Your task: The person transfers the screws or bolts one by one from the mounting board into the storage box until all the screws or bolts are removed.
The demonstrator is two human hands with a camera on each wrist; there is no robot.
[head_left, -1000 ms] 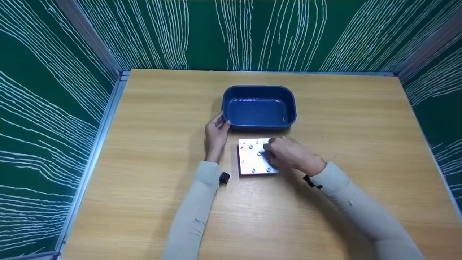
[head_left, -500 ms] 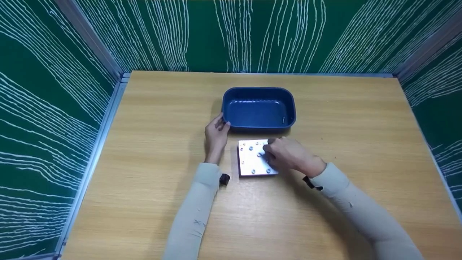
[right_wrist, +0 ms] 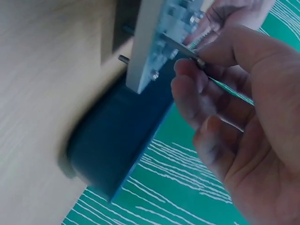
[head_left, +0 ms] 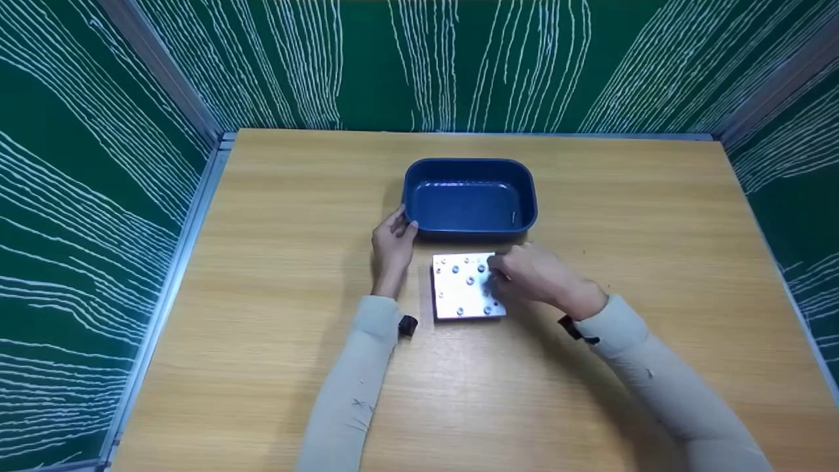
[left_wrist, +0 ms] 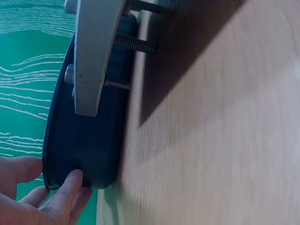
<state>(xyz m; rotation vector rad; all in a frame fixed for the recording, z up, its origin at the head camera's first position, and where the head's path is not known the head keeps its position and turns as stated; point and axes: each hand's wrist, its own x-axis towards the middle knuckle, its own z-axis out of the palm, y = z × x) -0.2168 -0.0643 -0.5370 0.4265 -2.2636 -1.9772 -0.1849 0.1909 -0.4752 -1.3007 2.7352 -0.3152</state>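
My left hand [head_left: 393, 252] holds the near left corner of a dark blue box [head_left: 468, 235], thumb and fingers at its rim in the left wrist view. My right hand [head_left: 534, 275] is over the right side of a square metal plate [head_left: 452, 292]. In the right wrist view its thumb and fingers pinch a slim metal screw [right_wrist: 180, 47], whose far end is at the plate's face. Several other screws [head_left: 460, 311] sit in the plate. Their threaded shanks [left_wrist: 136, 44] stick out underneath in the left wrist view. The plate stands raised off the table.
One small screw [head_left: 514, 216] lies inside the box at its right end. The wooden table [head_left: 262, 295] is bounded by green walls [head_left: 367, 65] with white wavy lines and a metal frame at the left and back edges.
My right hand has shifted a little to the right over the last half second, uncovering a screw near the plate's upper right. The left hand, box and plate stay in place.
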